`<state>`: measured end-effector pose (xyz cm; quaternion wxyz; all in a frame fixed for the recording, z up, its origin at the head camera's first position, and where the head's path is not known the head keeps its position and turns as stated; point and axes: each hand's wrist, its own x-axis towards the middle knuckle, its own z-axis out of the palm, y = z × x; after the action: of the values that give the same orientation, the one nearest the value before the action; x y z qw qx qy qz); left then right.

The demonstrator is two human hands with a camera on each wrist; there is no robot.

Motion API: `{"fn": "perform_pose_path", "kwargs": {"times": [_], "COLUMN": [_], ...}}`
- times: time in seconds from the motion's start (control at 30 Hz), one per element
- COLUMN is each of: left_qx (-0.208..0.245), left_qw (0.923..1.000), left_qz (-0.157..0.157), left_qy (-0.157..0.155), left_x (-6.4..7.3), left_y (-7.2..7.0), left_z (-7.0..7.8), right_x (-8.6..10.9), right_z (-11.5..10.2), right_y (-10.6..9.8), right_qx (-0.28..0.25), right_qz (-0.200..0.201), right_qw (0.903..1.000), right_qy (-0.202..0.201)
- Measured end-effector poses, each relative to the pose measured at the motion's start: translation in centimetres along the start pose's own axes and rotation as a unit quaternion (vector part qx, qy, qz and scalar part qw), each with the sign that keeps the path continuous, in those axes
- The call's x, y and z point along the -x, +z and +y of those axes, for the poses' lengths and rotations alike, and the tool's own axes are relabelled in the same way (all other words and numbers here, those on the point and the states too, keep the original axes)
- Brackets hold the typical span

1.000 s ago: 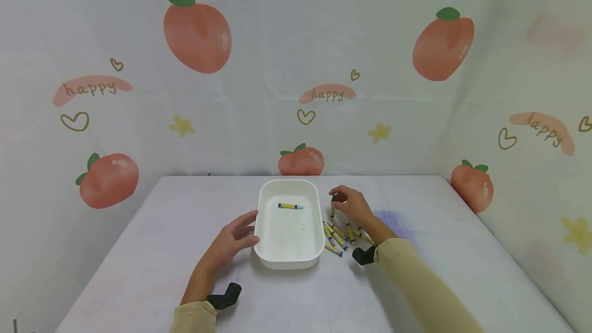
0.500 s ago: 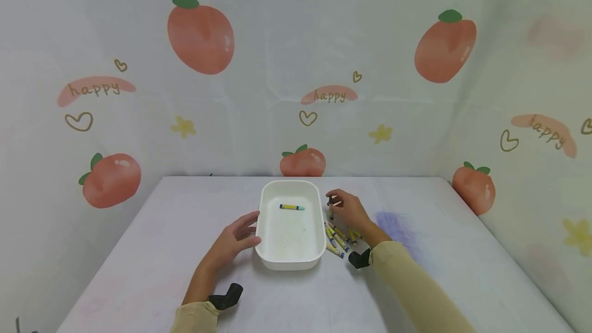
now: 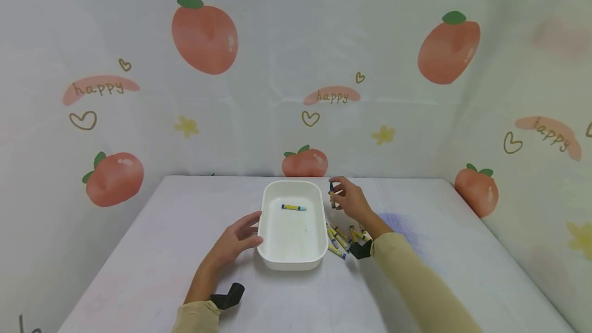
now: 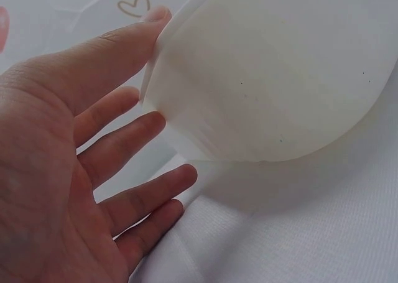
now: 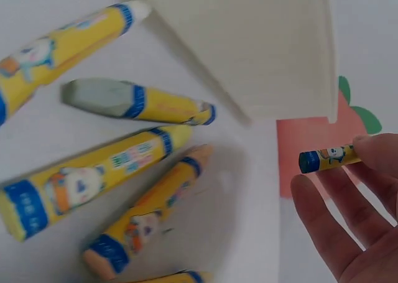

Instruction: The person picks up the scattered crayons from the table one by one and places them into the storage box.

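Note:
Between thumb and fingers, my right hand (image 3: 353,203) pinches a crayon (image 3: 332,197) with a dark tip, held roughly upright beside the tray's far right side. In the right wrist view this crayon (image 5: 328,158) shows a yellow wrapper and a blue end band; the fingers hide the rest. My left hand (image 3: 233,238) rests at the left side of a white plastic tray (image 3: 291,243), its fingers loosely extended and thumb touching the rim. One yellow-wrapped crayon (image 3: 293,207) with a pale green tip lies inside the tray.
Several crayons (image 3: 341,240) lie loose on the white table against the tray's right side. A purple smudge (image 3: 400,227) marks the cloth to the right. Behind the table hangs a backdrop (image 3: 259,55) printed with fruit.
My right hand has lifted the dark-tipped crayon from near the table, moving up and slightly away at the far right of the tray. The left hand stays at the tray's side.

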<state>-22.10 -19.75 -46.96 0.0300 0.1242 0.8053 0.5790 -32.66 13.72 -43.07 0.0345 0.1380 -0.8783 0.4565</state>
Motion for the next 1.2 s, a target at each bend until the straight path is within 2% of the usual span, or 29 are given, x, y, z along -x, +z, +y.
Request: {"fn": "perform_pose_path", "kwargs": {"times": [0.23, 0.5, 0.67, 0.93, 1.2], "left_qx": [-0.003, 0.001, -0.005, -0.008, -0.001], "left_qw": [1.0, 1.0, 0.9999, 1.0, 1.0], "left_qz": [0.003, 0.002, 0.008, 0.003, -0.004], "left_qy": [-0.004, -0.004, -0.008, -0.005, 0.0], "left_x": [0.0, 0.0, 0.0, 0.0, -0.2], "left_y": [-0.1, -0.1, 0.0, -0.1, -0.1], "left_z": [-0.1, -0.4, -0.5, -0.2, 0.0], "right_x": [-1.0, -2.1, -2.4, -3.1, -3.5], "right_z": [-1.6, -4.7, -6.3, -7.3, -7.4], "right_y": [0.0, 0.9, 1.7, 2.6, 4.0], "right_qx": [-0.005, -0.002, 0.024, 0.052, 0.028], "right_qz": [0.0, -0.006, -0.011, -0.021, -0.034], "right_qw": [0.9997, 0.9981, 0.9962, 0.9939, 0.9948], "right_qy": [-0.025, -0.061, -0.082, -0.095, -0.092]}}
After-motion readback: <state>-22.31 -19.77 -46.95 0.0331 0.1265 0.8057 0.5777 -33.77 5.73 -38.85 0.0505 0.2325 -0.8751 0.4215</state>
